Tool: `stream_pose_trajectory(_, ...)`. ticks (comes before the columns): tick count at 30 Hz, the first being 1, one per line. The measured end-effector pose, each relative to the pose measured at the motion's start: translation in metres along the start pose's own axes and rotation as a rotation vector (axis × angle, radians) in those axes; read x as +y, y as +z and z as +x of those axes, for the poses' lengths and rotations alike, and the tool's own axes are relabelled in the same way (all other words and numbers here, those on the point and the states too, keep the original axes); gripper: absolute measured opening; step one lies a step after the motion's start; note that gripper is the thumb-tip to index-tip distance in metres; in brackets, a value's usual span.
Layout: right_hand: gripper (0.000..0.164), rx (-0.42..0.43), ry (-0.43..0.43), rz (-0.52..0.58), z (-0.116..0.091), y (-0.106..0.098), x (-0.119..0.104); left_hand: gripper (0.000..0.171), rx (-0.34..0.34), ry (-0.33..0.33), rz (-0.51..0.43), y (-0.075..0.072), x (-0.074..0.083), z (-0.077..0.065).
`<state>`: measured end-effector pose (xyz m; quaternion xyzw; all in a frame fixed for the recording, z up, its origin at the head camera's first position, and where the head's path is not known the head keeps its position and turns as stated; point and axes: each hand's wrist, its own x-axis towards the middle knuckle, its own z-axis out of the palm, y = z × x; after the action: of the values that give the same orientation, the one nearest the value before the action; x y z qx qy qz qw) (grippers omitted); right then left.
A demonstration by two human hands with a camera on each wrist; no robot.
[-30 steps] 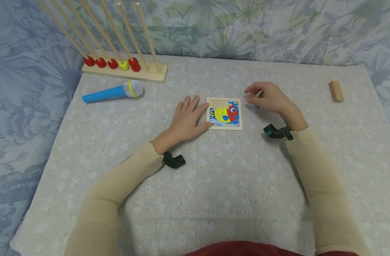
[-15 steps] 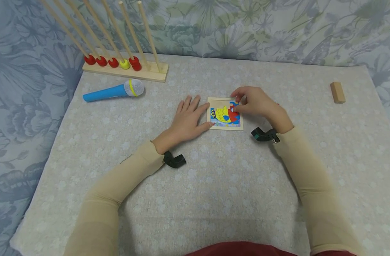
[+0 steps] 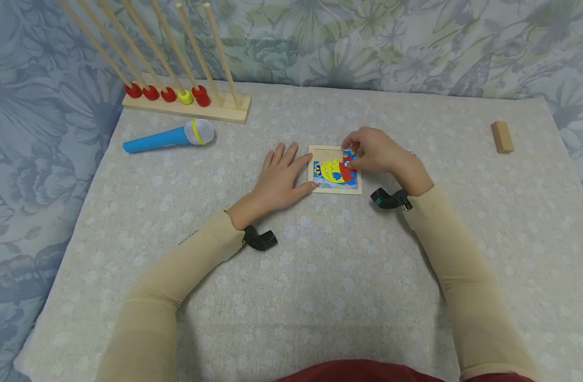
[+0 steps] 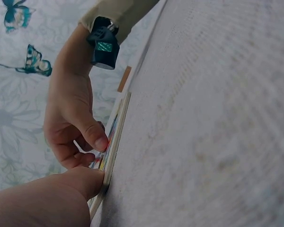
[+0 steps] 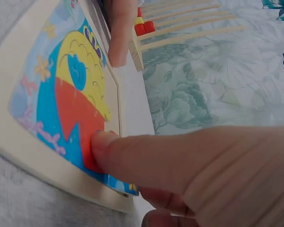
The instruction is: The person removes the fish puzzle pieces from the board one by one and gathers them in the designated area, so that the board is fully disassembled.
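Note:
A small square puzzle (image 3: 329, 172) with a wooden frame lies on the cloth-covered table in the head view, showing a yellow and red fish. Its upper left shows bare wood. My left hand (image 3: 279, 183) lies flat with spread fingers, the thumb and index finger touching the frame's left side. My right hand (image 3: 379, 151) is over the upper right corner. In the right wrist view its thumb (image 5: 109, 146) presses the red fish head, and curled fingers are at the rim, pinching a blue-edged puzzle piece (image 5: 125, 185) that overlaps the frame there. The fingertips are partly hidden.
A bead stacker (image 3: 224, 109) with tall pegs and several red and yellow beads stands at the back left. In front of it is a blue toy microphone (image 3: 162, 139). A wooden block (image 3: 503, 137) lies far right. A small coloured thing (image 3: 411, 153) peeks out behind the right wrist.
My right hand has moved left from beside the puzzle onto its upper right corner, shifting only slightly in the last half second. My left hand has stayed in place.

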<state>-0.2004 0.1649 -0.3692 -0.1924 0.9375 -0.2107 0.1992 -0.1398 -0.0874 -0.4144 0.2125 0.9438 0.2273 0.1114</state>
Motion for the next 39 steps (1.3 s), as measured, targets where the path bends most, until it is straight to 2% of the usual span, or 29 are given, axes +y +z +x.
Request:
stream_pose_trajectory(9, 0.036, 0.045, -0.018, -0.020, -0.009, 0.007, -0.001, 0.071, 0.013, 0.014, 0.005, 0.001, -0.001, 0.000)
stream_pose_trajectory(18, 0.041, 0.098, -0.044, 0.043, -0.014, 0.015, 0.006, 0.072, 0.010, 0.008, 0.009, 0.002, -0.002, 0.001)
stream_pose_trajectory(22, 0.036, 0.156, -0.046, 0.103, -0.015, 0.017, 0.009, 0.072, 0.012, 0.009, 0.011, 0.001, -0.002, 0.001)
stream_pose_trajectory(27, 0.030, 0.266, -0.009, 0.261, -0.019, 0.013, 0.017, 0.072, 0.017, 0.010, 0.007, 0.001, 0.000, 0.001)
stream_pose_trajectory(30, 0.030, 0.316, 0.020, 0.318, -0.027, 0.005, 0.029, 0.072, 0.018, 0.008, 0.003, 0.002, 0.001, 0.001)
stream_pose_trajectory(35, 0.030, 0.376, 0.099, 0.315, -0.050, -0.013, 0.059, 0.073, 0.013, 0.007, 0.002, 0.002, 0.001, 0.002)
stream_pose_trajectory(39, 0.030, 0.390, 0.201, 0.249, -0.066, -0.022, 0.084, 0.072, 0.009, -0.001, 0.009, 0.002, 0.000, 0.001)
